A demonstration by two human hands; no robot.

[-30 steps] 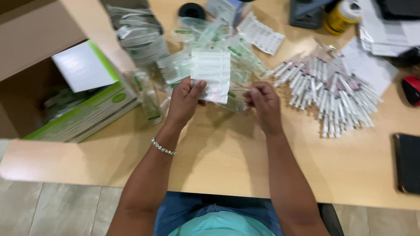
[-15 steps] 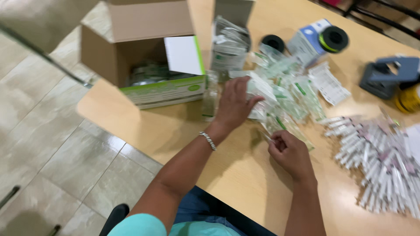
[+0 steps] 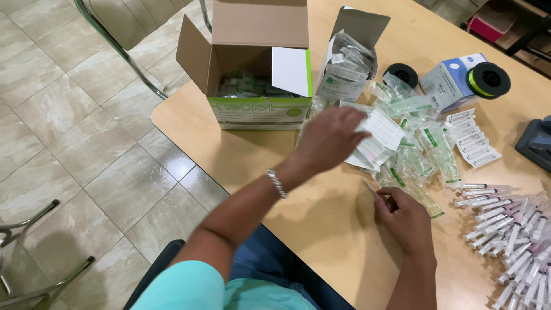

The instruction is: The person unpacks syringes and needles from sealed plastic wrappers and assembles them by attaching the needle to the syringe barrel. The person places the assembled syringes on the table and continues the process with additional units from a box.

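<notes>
- Where the left hand [image 3: 327, 140] reaches over the pile of wrapped packets [image 3: 413, 155], a white paper wrapper [image 3: 376, 138] is held in its grip, just beside the open cardboard box [image 3: 258, 74].
- A thin syringe [image 3: 370, 188] is pinched in the right hand [image 3: 404, 221], low on the wooden surface [image 3: 321, 224]; unwrapped syringes [image 3: 511, 229] are heaped at right.
- Compared with half a second earlier, the left hand is seen stretched further toward the box, and the hands are further apart.
</notes>
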